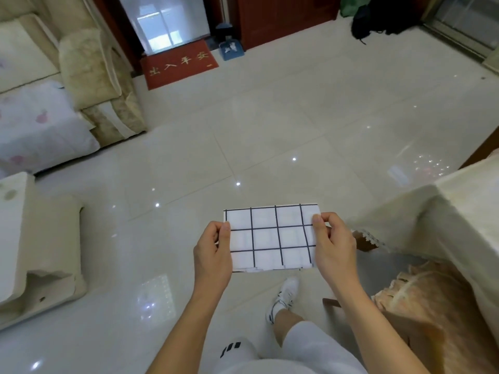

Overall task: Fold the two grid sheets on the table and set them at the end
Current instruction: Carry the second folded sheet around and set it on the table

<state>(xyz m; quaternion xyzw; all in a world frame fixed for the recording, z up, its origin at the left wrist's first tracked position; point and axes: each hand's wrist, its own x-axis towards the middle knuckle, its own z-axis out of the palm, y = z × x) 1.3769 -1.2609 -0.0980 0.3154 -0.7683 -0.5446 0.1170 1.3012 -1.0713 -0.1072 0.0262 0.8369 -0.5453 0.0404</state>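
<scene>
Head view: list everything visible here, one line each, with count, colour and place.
grid sheet: one, white with black lines, held above the floor
table: one, cream cloth, right edge
sofa: one, beige, upper left
doormat: one, red, by the far door
dustpan: one, blue, beside the doormat
bag: one, black, top right
shoe: one, white, on the floor
left hand: pinches the sheet's left edge
right hand: pinches its right edge

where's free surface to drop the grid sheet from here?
Both hands, left hand and right hand, hold the grid sheet over open floor. The clothed table at right shows bare cloth along its near edge. The chair below it is crowded. The white furniture top at left also looks bare.
</scene>
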